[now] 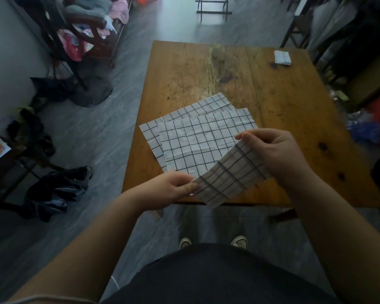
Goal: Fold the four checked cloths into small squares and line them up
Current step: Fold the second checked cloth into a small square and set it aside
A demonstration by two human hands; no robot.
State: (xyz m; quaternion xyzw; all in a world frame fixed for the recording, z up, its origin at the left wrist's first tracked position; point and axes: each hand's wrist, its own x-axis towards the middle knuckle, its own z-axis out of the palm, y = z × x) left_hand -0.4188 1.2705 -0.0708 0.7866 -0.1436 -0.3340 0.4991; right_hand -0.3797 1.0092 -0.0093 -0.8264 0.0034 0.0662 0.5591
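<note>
Pinching lower-left end of held cloth (230, 174) w/ L hand (172, 187): thumb + forefinger closed narrow on the fabric, other fingers curled in above it. Held low and close in, palm turned inward, forearm angled up from lower left. Strung between both sets of fingertips on a slant, low at L and high at R: a checked strip, folded over, lifted off the table (184, 73) and hanging over its near edge. Just beyond L fingertips and partly behind the strip, 2 more checked cloths lying flat and unfolded on the tabletop: top cloth (202, 143) laid offset over under cloth (206, 104), the latter reaching approx. to table's left edge. Gripping strip's upper-right end w/ R hand (276, 152): thumb pressed on top, remaining fingers tucked behind the fabric, so spread there not visible. Raised higher and further out than L, back of hand toward camera, wrist bent, forearm coming up from lower right. Far beyond R fingertips, well apart, near table's far-right corner: folded square (282, 57), small, checked, lying flat.
</note>
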